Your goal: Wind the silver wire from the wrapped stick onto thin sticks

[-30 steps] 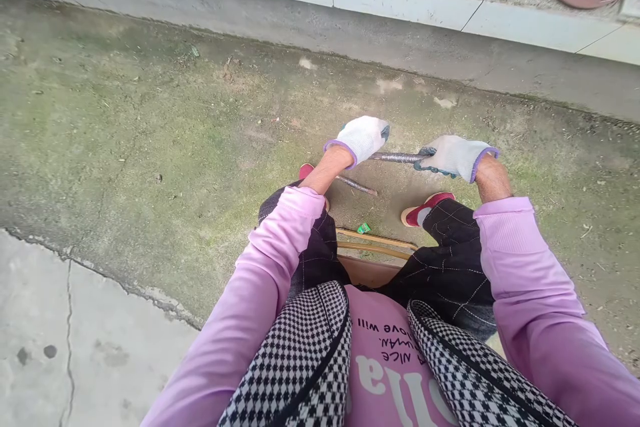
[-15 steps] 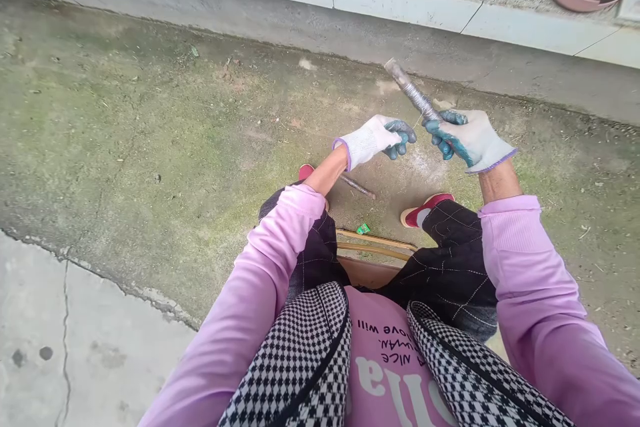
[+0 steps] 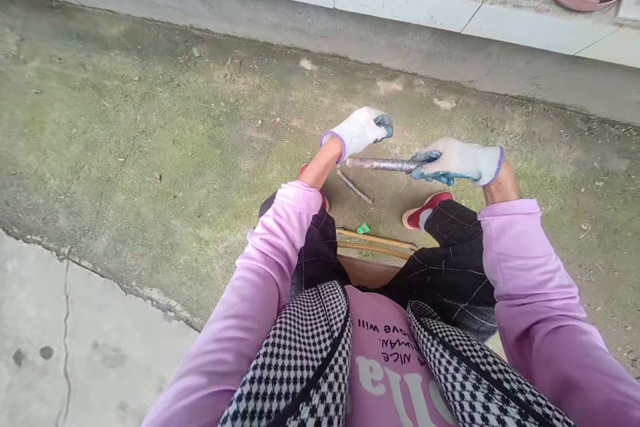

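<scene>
1. Gloves first: your right hand (image 3: pixel 457 161), in a white knit glove with blue-coated fingers, is closed on one end of the grey threaded metal rod (image 3: pixel 383 164), held level above the mossy concrete ground (image 3: pixel 150 133), between your knees.
2. Your left hand (image 3: pixel 359 130) is loosely curled just beyond the rod's free end, holding nothing.
3. Risk, as I judge it: gripped at one end only, the rod could tip or slip onto your red shoe (image 3: pixel 425 208).
4. Half a second ago the rod pointed up and away; it now lies level.
</scene>
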`<state>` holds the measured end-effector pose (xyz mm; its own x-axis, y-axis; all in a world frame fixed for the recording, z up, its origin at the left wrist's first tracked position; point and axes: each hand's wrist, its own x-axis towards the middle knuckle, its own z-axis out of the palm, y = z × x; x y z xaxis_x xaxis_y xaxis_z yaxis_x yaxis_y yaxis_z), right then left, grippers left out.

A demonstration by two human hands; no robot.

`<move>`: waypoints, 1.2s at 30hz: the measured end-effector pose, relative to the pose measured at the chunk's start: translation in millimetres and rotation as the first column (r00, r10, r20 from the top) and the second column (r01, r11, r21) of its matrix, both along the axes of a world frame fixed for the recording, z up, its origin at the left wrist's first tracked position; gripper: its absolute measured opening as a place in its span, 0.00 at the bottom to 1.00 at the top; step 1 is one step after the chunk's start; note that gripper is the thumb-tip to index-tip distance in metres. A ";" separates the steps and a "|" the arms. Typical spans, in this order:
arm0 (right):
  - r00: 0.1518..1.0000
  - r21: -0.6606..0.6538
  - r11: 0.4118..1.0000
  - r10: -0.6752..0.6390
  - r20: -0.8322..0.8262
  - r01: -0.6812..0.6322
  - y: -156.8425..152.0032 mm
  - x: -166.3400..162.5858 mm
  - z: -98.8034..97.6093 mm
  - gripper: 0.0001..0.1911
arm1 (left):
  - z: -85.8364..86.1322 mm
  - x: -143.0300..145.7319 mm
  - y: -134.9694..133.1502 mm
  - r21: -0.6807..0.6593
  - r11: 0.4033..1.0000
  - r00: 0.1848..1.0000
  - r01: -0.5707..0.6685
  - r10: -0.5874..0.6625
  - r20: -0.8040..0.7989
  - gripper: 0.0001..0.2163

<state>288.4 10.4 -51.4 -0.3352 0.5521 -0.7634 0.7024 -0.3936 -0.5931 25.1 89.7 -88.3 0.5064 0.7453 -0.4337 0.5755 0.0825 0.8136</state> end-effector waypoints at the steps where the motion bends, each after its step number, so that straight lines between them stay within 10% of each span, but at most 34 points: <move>1: 0.993 0.002 0.999 0.052 0.109 -0.053 2.5 -2.1 -5.1 0.18 | 1.4 -0.4 -0.5 0.019 1.000 0.999 0.022 -0.022 -0.025 0.12; 6: 0.829 0.088 0.970 0.145 0.540 -0.228 19.2 -1.8 -20.3 0.12 | 4.9 3.9 -10.7 0.027 0.995 0.995 0.101 -0.100 -0.025 0.14; 17: 0.862 0.189 0.971 0.029 0.506 -0.144 23.4 7.2 -18.8 0.12 | -3.1 8.7 -13.1 -0.056 0.998 0.999 0.012 -0.009 0.053 0.11; 21: 0.891 0.354 0.917 -0.308 0.333 0.185 23.6 11.4 -19.0 0.15 | -4.6 22.9 -24.4 -0.241 0.970 0.974 -0.030 0.082 0.210 0.14; 26: 0.749 0.219 0.730 -0.553 -0.365 0.647 13.0 13.7 -5.3 0.23 | -5.4 27.8 -24.5 -0.298 0.953 0.944 -0.052 0.144 0.296 0.07; 30: 0.747 0.114 0.822 -0.437 -0.501 0.558 2.5 13.9 10.9 0.26 | -7.0 16.2 -14.6 -0.178 0.983 0.978 -0.038 0.073 0.196 0.08; 36: 0.980 -0.012 0.992 -0.127 -0.154 0.127 -0.6 9.6 7.9 0.26 | -4.5 -3.5 3.0 0.050 0.996 0.997 0.073 -0.073 -0.003 0.09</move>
